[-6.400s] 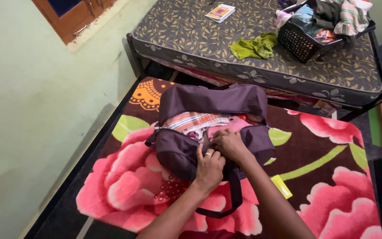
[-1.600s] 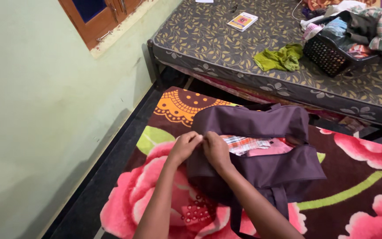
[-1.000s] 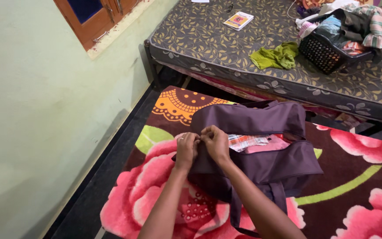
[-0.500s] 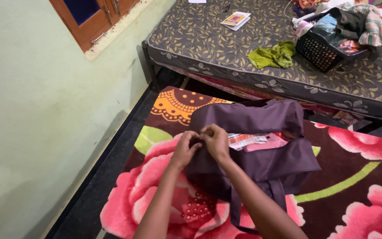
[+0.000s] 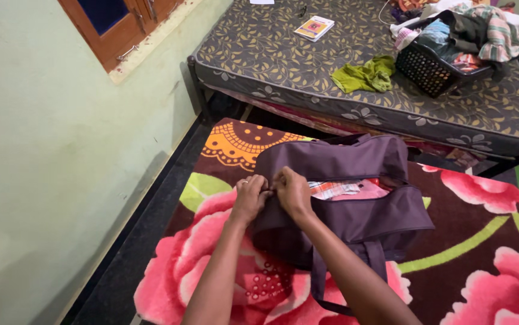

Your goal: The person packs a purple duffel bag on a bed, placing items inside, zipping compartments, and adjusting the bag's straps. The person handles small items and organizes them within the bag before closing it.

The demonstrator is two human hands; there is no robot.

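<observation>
Left hand [image 5: 249, 197] pinched shut on purple duffel bag [image 5: 337, 204] left-end seam, steadying | right hand [image 5: 292, 190] pinched alongside, touching | striped cloth [image 5: 333, 189] showing inside open bag | rug [image 5: 452, 253] beneath bag

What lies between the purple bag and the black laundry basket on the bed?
In the head view, between the purple bag and the black basket lie the patterned mattress edge and a crumpled green cloth.

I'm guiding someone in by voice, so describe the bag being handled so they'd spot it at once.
On the floor before the bed lies a mat with big pink flowers. At its middle sits the purple duffel bag, left hand and right hand pinching its left end. It alone is plain purple, its top open on checked and pink clothes.
</observation>
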